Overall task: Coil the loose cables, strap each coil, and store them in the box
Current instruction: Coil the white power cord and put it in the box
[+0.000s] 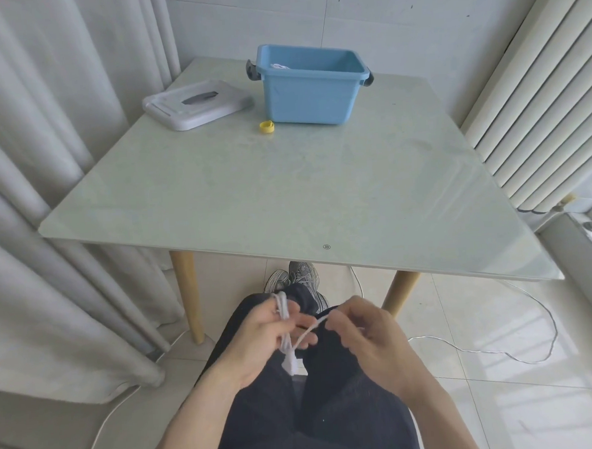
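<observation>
Over my lap, below the table's near edge, my left hand (pixel 266 335) holds a small bundle of white cable (pixel 286 331) looped across its fingers, a white plug hanging under it. My right hand (pixel 365 330) pinches a strand of the same cable running to the left hand. The open blue box (pixel 315 96) stands at the far side of the table, and a bit of white cable (pixel 279 66) shows inside it. A yellow strap roll (pixel 266 127) lies on the table just left of the box's front.
The box's grey lid (pixel 195 104) lies to the left of the box. A pale glass table (pixel 269 191) on wooden legs fills the middle. Curtains hang on the left, a radiator (pixel 535 108) on the right. A white cord (pixel 500 347) trails over the floor tiles.
</observation>
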